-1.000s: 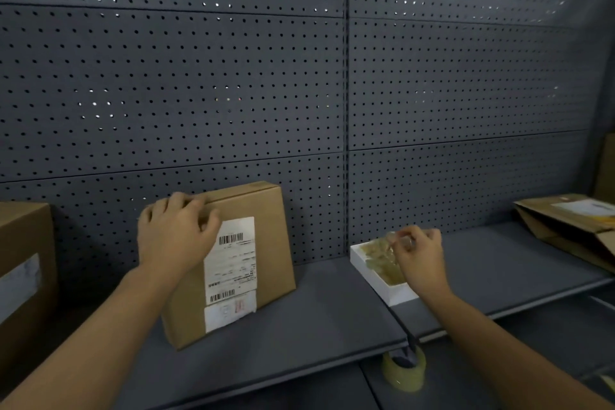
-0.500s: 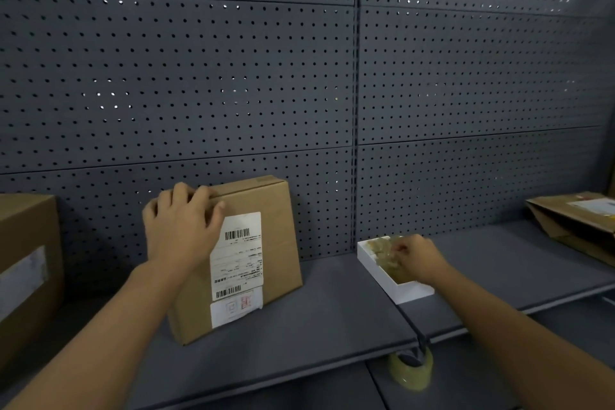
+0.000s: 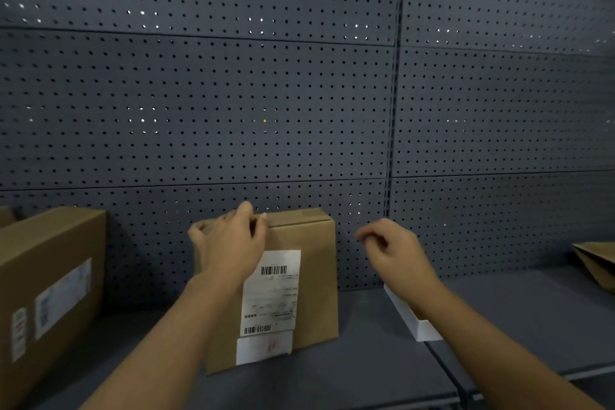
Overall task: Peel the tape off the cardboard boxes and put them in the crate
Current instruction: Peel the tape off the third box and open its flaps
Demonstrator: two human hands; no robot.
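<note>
Centre of the frame: a box [image 3: 299, 289] is standing upright on the shelf [image 3: 366, 359], its label [image 3: 271, 293] facing the camera. The left hand [image 3: 229, 243] is gripping the box's upper left corner, fingers curling over the top edge. Right of the box, the right hand [image 3: 396, 250] is hovering in the air, loosely curled and holding nothing. A white tray [image 3: 416, 323] is lying lower right, a second box [image 3: 50, 286] at left.
</note>
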